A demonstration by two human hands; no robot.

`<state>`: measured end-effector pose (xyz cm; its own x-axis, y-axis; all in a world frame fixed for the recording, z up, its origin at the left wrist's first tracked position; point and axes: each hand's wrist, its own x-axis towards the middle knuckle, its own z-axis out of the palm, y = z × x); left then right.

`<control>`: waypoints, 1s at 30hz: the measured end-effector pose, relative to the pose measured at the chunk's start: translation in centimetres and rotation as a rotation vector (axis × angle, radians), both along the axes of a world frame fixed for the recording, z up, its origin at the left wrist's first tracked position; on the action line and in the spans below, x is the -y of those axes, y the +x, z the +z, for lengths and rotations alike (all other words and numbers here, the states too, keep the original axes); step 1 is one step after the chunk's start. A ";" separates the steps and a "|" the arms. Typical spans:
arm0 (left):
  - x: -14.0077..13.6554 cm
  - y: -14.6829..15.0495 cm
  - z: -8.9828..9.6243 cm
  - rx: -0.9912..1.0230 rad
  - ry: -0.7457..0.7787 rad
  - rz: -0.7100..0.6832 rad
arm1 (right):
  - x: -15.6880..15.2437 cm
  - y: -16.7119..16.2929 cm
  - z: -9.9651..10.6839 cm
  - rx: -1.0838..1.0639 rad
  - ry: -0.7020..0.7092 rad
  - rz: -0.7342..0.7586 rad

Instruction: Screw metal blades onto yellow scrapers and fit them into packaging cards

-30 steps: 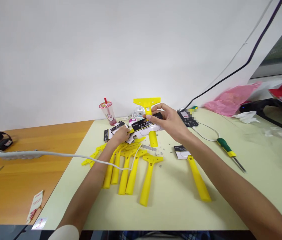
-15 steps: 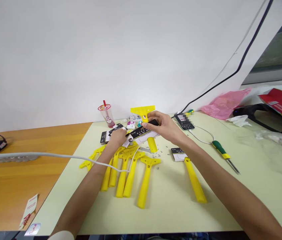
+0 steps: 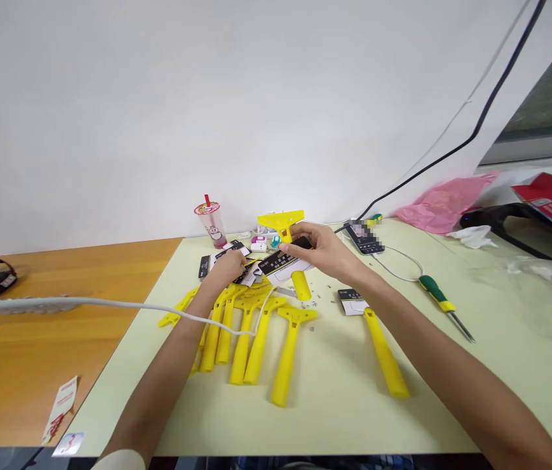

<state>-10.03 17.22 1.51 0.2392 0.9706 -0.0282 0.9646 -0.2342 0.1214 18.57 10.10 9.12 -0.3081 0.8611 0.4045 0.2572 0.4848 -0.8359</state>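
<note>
The right hand (image 3: 322,248) pinches a yellow scraper (image 3: 282,222) between thumb and fingers, head up, with a black-and-white card (image 3: 283,262) across its handle. Left of that scraper, the left hand (image 3: 230,264) curls over a group of cards (image 3: 205,266), though whether it grips anything I cannot tell from this view. Nearer the person than the held scraper lies a row of yellow scrapers (image 3: 240,352); a green-handled screwdriver (image 3: 436,294) lies well to its right.
</note>
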 end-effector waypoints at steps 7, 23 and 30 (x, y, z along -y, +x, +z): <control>0.2 0.2 -0.3 0.006 -0.055 0.018 | 0.1 -0.2 -0.1 0.030 0.007 0.001; -1.5 -2.2 -0.3 0.413 -0.205 0.104 | 0.2 -0.2 0.2 0.051 -0.019 0.005; -0.4 -1.7 2.3 0.740 -0.123 0.078 | -0.3 -0.2 -0.4 0.143 -0.004 0.016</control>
<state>-11.78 17.67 3.77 0.1684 0.9857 0.0033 0.6346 -0.1110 0.7648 18.38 10.38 8.76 -0.3761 0.8570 0.3522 0.3658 0.4865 -0.7934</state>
